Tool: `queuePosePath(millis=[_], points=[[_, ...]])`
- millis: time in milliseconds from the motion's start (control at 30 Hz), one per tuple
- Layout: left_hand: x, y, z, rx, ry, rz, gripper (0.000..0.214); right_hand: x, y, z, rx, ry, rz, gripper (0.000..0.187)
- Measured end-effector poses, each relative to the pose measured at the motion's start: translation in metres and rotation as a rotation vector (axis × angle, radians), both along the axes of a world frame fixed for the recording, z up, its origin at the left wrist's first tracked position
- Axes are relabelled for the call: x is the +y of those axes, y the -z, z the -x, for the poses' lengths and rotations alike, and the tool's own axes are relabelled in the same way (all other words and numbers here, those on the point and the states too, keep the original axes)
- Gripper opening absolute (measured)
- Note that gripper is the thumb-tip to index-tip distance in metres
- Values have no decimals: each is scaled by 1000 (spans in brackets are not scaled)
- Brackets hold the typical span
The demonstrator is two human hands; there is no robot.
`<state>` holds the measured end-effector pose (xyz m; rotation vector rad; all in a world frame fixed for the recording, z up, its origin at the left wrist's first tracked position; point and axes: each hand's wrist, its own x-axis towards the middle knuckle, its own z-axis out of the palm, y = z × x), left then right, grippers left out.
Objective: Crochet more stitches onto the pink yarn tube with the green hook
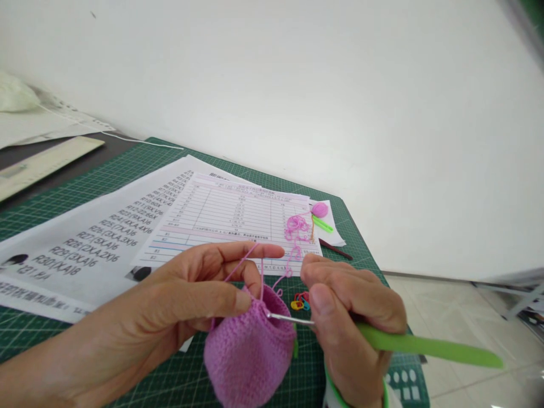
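A pink crocheted pouch-like piece hangs from my left hand, its rim pinched between thumb and fingers. Pink yarn runs up from the rim and over my left index finger, which is stretched out to the right. My right hand is closed around a crochet hook with a green handle. The hook's metal tip touches the rim of the crocheted piece, close to my left thumb. Inside the piece, the opening is partly visible; a bit of green shows at its right side.
Printed pattern sheets lie on a green cutting mat. Toward the back right are loose pink yarn, a small pink ball and a bright green clip-like item. Colourful stitch markers lie near my right hand. A ruler rests at left.
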<state>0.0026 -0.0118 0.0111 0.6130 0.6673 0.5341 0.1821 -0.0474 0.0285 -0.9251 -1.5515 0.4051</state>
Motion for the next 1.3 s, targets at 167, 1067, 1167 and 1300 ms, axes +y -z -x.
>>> queuePosePath(millis=[167,1067,1167,1300], points=[[-3,5,1,-5,20,-26,58,2,5,2,-72,9,-90,41],[-5,-1,-8,132,-156,-319,79,9,12,6,-356,121,-174,22],[-4,0,-7,144,-150,-339,80,9,11,6,-347,101,-151,18],[-5,1,-6,138,-145,-377,78,8,12,6,-315,96,-181,14]])
